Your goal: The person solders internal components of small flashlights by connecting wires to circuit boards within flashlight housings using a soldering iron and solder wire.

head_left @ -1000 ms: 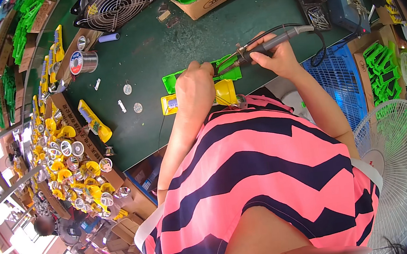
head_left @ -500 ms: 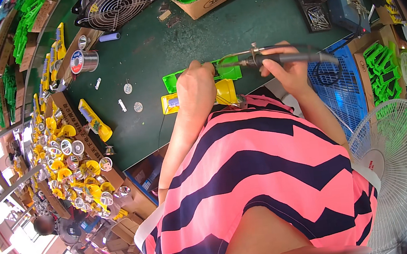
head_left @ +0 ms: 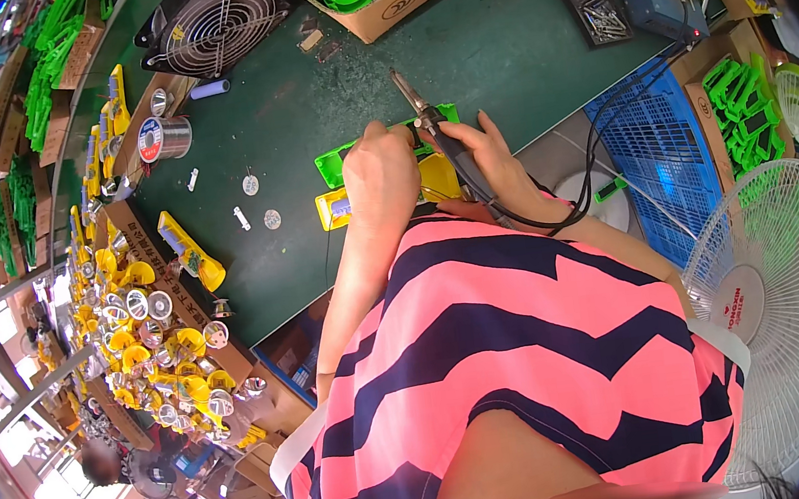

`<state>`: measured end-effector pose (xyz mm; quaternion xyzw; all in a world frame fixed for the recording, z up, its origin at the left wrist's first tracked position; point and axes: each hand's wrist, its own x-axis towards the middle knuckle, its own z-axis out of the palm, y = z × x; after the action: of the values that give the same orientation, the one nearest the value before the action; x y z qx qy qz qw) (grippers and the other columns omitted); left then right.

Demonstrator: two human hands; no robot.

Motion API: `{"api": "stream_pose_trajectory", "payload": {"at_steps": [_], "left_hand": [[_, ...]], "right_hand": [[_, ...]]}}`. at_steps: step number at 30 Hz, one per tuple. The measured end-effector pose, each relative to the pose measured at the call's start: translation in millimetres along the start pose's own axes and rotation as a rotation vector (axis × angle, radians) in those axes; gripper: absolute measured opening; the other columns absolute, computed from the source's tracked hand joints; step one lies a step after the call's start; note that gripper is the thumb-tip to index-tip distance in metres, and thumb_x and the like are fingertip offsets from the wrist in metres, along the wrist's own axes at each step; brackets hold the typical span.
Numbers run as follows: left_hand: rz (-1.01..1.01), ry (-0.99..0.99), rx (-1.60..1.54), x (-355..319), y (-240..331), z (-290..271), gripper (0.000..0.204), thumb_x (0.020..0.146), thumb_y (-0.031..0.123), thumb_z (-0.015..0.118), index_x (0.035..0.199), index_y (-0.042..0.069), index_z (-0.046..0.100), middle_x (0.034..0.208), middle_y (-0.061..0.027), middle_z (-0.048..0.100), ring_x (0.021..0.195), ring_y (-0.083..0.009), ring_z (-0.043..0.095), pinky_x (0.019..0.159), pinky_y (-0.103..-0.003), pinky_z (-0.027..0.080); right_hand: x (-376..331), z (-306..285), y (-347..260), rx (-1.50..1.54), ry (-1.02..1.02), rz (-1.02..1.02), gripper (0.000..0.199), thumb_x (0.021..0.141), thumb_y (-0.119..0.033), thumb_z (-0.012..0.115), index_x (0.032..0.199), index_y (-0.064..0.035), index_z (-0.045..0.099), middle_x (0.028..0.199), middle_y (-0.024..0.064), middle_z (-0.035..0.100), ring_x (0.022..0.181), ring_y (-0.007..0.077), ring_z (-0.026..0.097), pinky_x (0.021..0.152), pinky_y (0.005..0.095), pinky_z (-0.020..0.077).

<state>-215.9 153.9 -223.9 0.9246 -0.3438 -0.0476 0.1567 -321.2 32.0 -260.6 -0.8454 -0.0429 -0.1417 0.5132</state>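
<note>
My right hand (head_left: pixel 498 164) is closed around the dark handle of a soldering iron (head_left: pixel 453 152), whose metal tip points up and away over the bench. A black cord runs from it past my wrist. My left hand (head_left: pixel 379 173) is closed over a green plastic housing (head_left: pixel 331 167), its fingertips bent down and hidden; what they pinch cannot be made out. Nearer to me lies a yellow lamp housing (head_left: pixel 441 178), partly under the left hand, with a pale purple battery cell (head_left: pixel 340 207) at its left end and a thin dark wire hanging from it.
A solder spool (head_left: pixel 164 138), small round discs (head_left: pixel 272 220) and a yellow lamp body (head_left: pixel 191 251) lie left on the green bench (head_left: pixel 276 116). Behind stand a metal-grilled fan (head_left: pixel 216 26) and a carton (head_left: pixel 388 14) of green parts. A screw tray (head_left: pixel 605 17) sits far right; a white fan (head_left: pixel 771 306) stands right.
My right hand has moved left and toward me, swinging the soldering iron from pointing left over the green housing to pointing away. My left hand stays on the housing.
</note>
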Motion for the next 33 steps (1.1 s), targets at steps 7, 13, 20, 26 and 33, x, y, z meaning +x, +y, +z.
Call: {"api": "stream_pose_trajectory", "payload": {"at_steps": [7,13,20,26,33], "left_hand": [[0.016,-0.011,-0.006,-3.4,-1.0,0.8,0.01,0.076,0.009,0.057,0.082,0.005,0.065,0.074,-0.0141,0.055,0.067,-0.0321,0.057,0.061,-0.04,0.045],[0.153,0.123,-0.164,-15.5,-12.0,1.1,0.015,0.072,0.001,0.055,0.084,0.004,0.064,0.077,-0.0116,0.056,0.073,-0.0287,0.056,0.064,-0.036,0.045],[0.326,0.368,-0.099,-58.7,-20.7,-11.1,0.033,0.055,-0.005,0.065,0.086,0.007,0.066,0.089,-0.0043,0.06,0.079,-0.0212,0.054,0.072,-0.032,0.046],[0.223,0.483,-0.305,-46.2,-14.1,13.7,0.022,0.06,-0.003,0.067,0.08,0.005,0.064,0.083,-0.0051,0.061,0.076,-0.0207,0.055,0.067,-0.03,0.046],[0.171,0.497,-0.337,-30.7,-7.1,17.3,0.014,0.063,0.002,0.068,0.074,0.007,0.062,0.075,-0.0044,0.056,0.067,-0.0208,0.05,0.061,-0.031,0.041]], "right_hand": [[0.6,-0.9,2.5,-0.084,-0.012,-0.06,0.075,0.06,-0.01,0.075,0.122,-0.0035,0.032,0.108,0.0149,0.05,0.098,0.0304,0.051,0.1,0.0563,0.0195],[2.3,-1.7,5.4,-0.071,0.031,-0.117,0.074,0.061,-0.01,0.074,0.122,-0.0039,0.032,0.104,0.0137,0.051,0.095,0.0296,0.052,0.1,0.0562,0.0206],[16.6,-15.5,11.3,-0.121,-0.053,-0.083,0.072,0.062,-0.012,0.073,0.122,-0.0045,0.032,0.103,0.0136,0.053,0.092,0.0291,0.054,0.101,0.0553,0.0186],[41.5,-35.6,13.4,-0.118,-0.102,-0.067,0.069,0.064,-0.01,0.071,0.122,-0.006,0.032,0.093,0.0122,0.057,0.082,0.0269,0.057,0.103,0.0519,0.0155],[29.1,-31.6,23.4,-0.024,-0.041,0.02,0.066,0.062,-0.013,0.074,0.119,-0.0045,0.041,0.114,0.0069,0.054,0.1,0.0232,0.055,0.107,0.0466,0.0152]]}}
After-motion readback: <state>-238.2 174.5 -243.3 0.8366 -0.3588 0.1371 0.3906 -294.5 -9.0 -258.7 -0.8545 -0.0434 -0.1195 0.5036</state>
